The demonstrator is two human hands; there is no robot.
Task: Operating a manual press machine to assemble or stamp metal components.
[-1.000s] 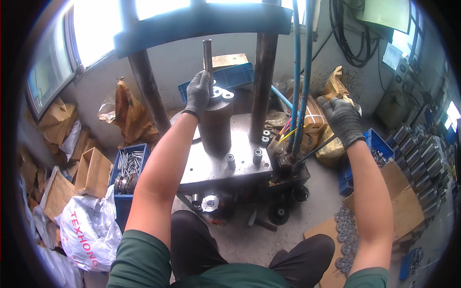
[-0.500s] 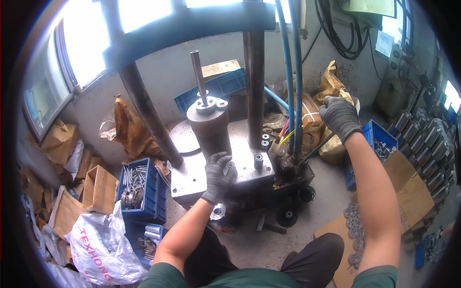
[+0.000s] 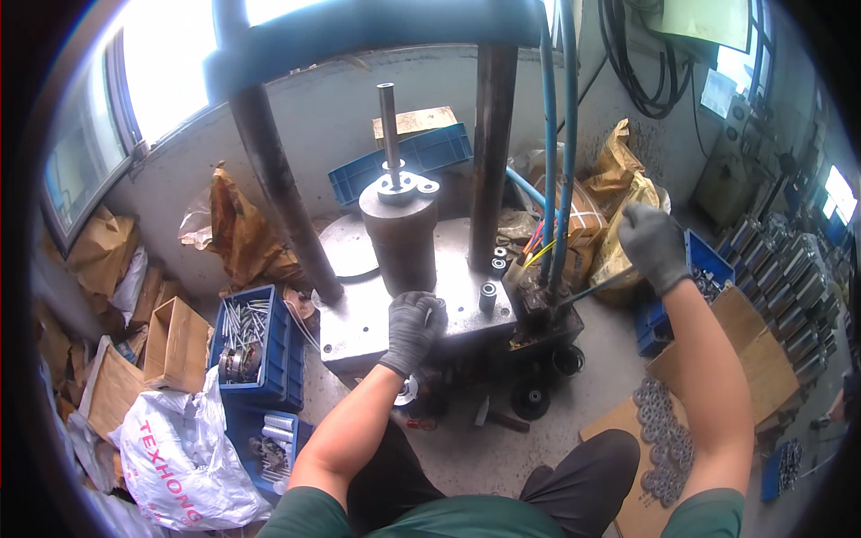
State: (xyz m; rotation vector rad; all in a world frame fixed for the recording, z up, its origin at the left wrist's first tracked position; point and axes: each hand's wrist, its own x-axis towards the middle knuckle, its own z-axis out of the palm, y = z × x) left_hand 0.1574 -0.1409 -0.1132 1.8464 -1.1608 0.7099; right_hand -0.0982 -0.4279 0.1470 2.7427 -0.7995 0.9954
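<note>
My left hand (image 3: 414, 334), in a dark grey glove, is closed at the front of a steel press plate (image 3: 359, 309). A small round metal part (image 3: 440, 308) shows at its thumb side, mostly hidden by the fingers. Just behind this hand stands a thick steel cylinder (image 3: 399, 233). On its top sit a light metal flange (image 3: 395, 186) and an upright metal rod (image 3: 387, 125). Off to the right, my gloved right hand (image 3: 653, 247) is closed round the upper end of a slanting dark lever (image 3: 603, 285) beside the press.
Dark press columns (image 3: 282, 193) and blue hoses (image 3: 549, 134) rise around the plate. A small bushing (image 3: 488, 296) stands on its right side. Blue crates (image 3: 291, 359) of metal parts sit at left. Gear-like rings (image 3: 662, 439) lie on cardboard at right; a hammer (image 3: 502, 417) lies below.
My right hand has come down with the lever, which now slants less steeply. My left hand remains closed at the plate's front. The whole view has shifted slightly.
</note>
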